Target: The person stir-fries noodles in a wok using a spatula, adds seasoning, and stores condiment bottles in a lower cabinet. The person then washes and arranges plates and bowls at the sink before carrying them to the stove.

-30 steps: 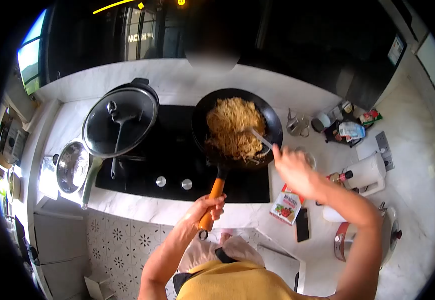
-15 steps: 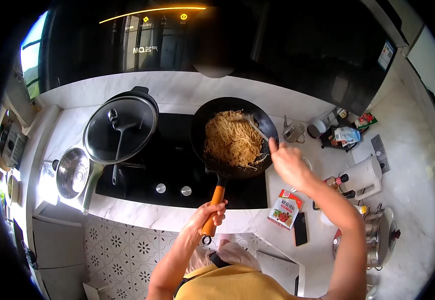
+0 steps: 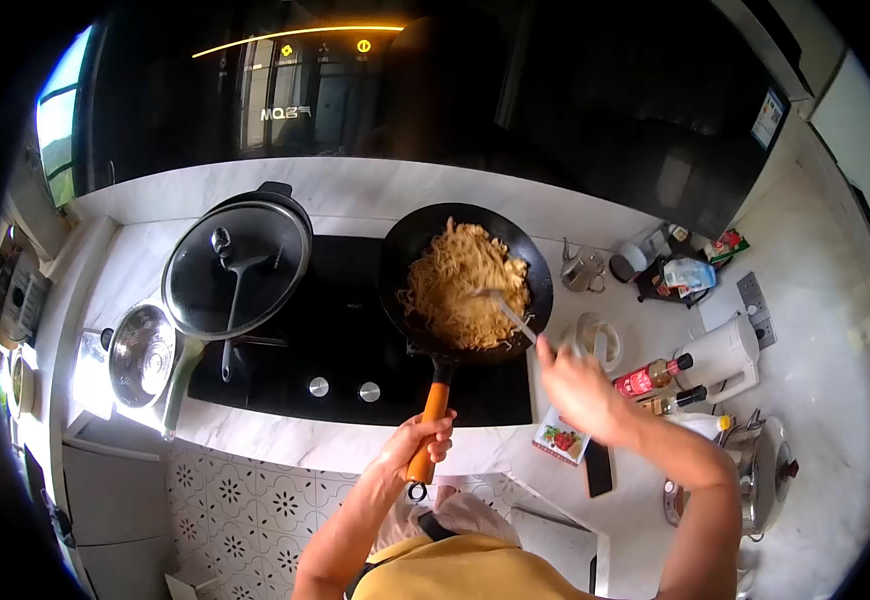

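Observation:
A black wok (image 3: 400, 235) full of light brown noodles (image 3: 465, 275) sits on the right side of the black glass cooktop (image 3: 285, 385). My left hand (image 3: 415, 447) is closed around the wok's orange handle (image 3: 437, 402). Over the right rim, my right hand (image 3: 580, 390) grips a metal spatula (image 3: 515, 316), its head among the noodles near the middle of the wok. The end of the spatula's handle is hidden inside my fist.
To the left stand a large lidded pan (image 3: 255, 225) with a utensil on its lid and a small steel pot (image 3: 145, 350). On the right counter are a seasoning packet (image 3: 560, 440), a phone (image 3: 600, 470), a red-labelled bottle (image 3: 650, 377), a white kettle (image 3: 725, 350) and a steel pot (image 3: 760, 480).
My right hand has moved down with the spatula, whose head has gone from the noodles' upper right to their middle. The noodles have shifted. My left hand stays on the wok handle.

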Available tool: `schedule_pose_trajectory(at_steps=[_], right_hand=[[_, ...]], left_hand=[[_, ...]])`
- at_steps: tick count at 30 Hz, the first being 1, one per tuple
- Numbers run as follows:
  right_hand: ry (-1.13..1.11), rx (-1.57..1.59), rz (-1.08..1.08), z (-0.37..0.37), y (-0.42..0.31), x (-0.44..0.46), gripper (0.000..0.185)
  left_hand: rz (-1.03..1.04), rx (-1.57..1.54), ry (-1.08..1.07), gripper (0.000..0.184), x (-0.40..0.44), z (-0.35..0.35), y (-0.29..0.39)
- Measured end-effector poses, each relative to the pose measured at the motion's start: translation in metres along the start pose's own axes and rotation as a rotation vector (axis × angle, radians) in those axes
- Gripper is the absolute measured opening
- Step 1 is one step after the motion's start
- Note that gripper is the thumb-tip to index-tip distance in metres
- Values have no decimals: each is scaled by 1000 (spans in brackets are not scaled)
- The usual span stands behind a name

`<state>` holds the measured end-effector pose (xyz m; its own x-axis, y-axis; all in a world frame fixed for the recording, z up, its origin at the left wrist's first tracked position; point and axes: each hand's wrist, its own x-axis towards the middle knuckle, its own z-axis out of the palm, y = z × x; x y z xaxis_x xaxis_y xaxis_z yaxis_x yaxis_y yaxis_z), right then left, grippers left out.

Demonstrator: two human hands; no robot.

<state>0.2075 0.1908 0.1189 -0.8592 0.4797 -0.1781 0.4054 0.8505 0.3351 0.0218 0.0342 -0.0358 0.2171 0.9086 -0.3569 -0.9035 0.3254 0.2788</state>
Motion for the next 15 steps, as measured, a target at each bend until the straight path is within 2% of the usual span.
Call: schedule_pose_trajectory(at_steps=[1, 2, 5, 7, 9, 13, 15], right_hand=[[-114, -14, 13, -5, -13, -3, 54], [-112, -11, 12, -6, -16, 4, 54], [182, 125, 21, 13, -5, 39, 50], [156, 204, 141, 29, 15, 59, 49], [185, 216, 141, 28, 25, 41, 49], [-223, 20, -14, -25, -9, -2, 53], [115, 184, -107, -10, 7, 19, 47]], left_hand=[[2, 1, -4, 30, 1, 1, 2], [2, 10, -5, 29, 1, 2, 3], [2, 4, 21, 27, -2, 5, 1], [18, 16, 61, 28, -4, 9, 2], [9, 14, 37, 28, -4, 5, 1], [-2, 3, 16, 28, -1, 3, 1], [-4, 11, 17, 28, -2, 0, 0]])
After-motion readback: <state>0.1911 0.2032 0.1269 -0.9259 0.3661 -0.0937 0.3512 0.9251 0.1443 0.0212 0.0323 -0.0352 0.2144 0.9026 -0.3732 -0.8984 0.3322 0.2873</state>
